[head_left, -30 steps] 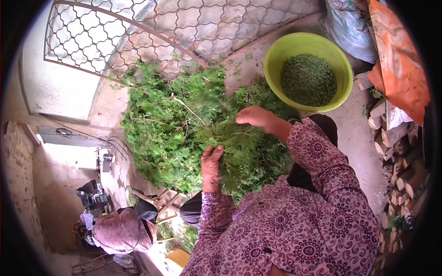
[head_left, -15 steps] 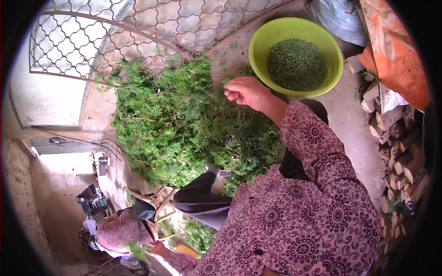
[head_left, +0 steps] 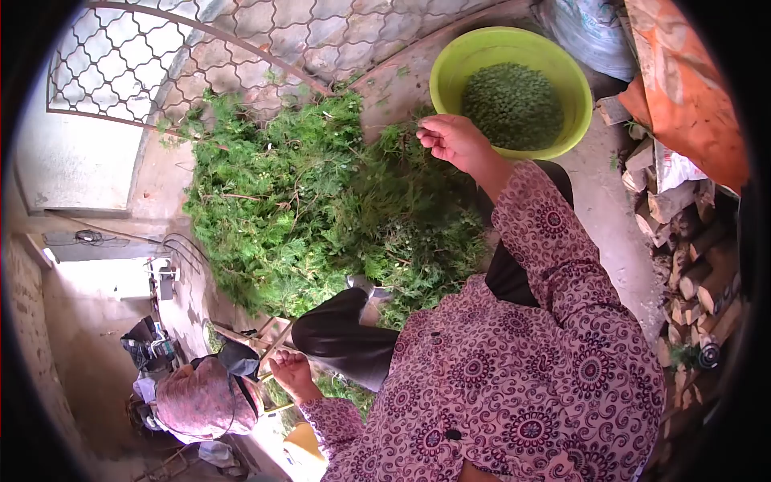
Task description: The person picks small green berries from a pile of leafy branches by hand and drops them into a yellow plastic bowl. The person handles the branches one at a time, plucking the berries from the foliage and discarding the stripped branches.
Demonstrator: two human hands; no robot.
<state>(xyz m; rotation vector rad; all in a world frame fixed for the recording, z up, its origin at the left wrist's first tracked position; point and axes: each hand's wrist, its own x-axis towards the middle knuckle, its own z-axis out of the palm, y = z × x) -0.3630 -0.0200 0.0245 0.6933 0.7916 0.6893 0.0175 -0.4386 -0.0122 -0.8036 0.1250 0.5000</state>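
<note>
My right hand (head_left: pixel 455 141) is closed, thumb and fingertips pinched together, over the edge of a large heap of feathery green cuttings (head_left: pixel 273 217). Whatever lies in the pinch is too small to make out. Just beyond its wrist stands a lime-green basin (head_left: pixel 442 80), partly filled with small round green pieces (head_left: pixel 514 104). My left hand (head_left: pixel 292 374) is raised to the lower left, beside my bent knee, with its fingers loosely curled and apart. I see nothing in it. More green cuttings (head_left: pixel 345 393) lie beyond that forearm.
Split firewood (head_left: pixel 695 277) is stacked at the right under an orange cover (head_left: pixel 691 96). A wire lattice panel (head_left: pixel 265 56) leans along the top. Another person (head_left: pixel 205 398) is at the lower left, near a yellow container (head_left: pixel 302 443). A pale sack (head_left: pixel 590 36) sits behind the basin.
My left hand has risen, and the green sprig it held is no longer in it. My right hand has shifted slightly right and up, still pinched. The view has turned slightly.
</note>
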